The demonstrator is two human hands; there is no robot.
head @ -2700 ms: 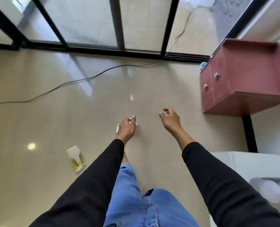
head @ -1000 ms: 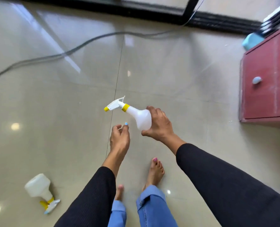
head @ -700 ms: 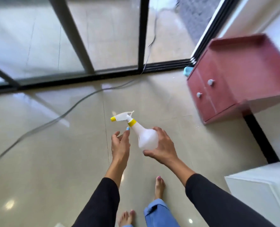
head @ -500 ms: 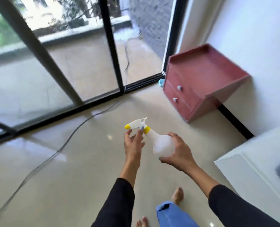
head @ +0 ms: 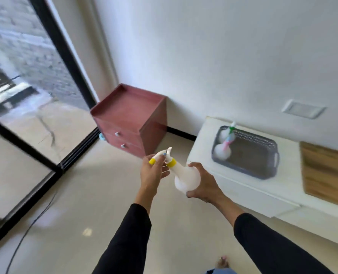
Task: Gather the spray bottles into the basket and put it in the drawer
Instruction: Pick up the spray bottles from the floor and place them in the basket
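— White table (head: 203, 133) along the wall is in view now; a second ago the camera looked down at bare floor. What does that tell you?

— The person has straightened up and turned toward it. The red drawer cabinet (head: 132, 123) stands in the corner just left of it, both drawers closed.

— And the grey basket (head: 263, 147)?

— On the table, with two spray bottles (head: 223, 149) already lying at its left end. They are blurred, so I can't say more about them.

— The bottle picked up off the floor?

— The white spray bottle (head: 186, 178) with yellow trim is held in the air, well short of the basket. The right hand (head: 205, 184) has its fingers curled round the round body; the left hand (head: 154, 171) has come up and pinches the nozzle end.

— So where does the task stand?

— My guess: this bottle goes into the basket next. The other one on the floor is out of view, so more gathering likely remains before the drawer.
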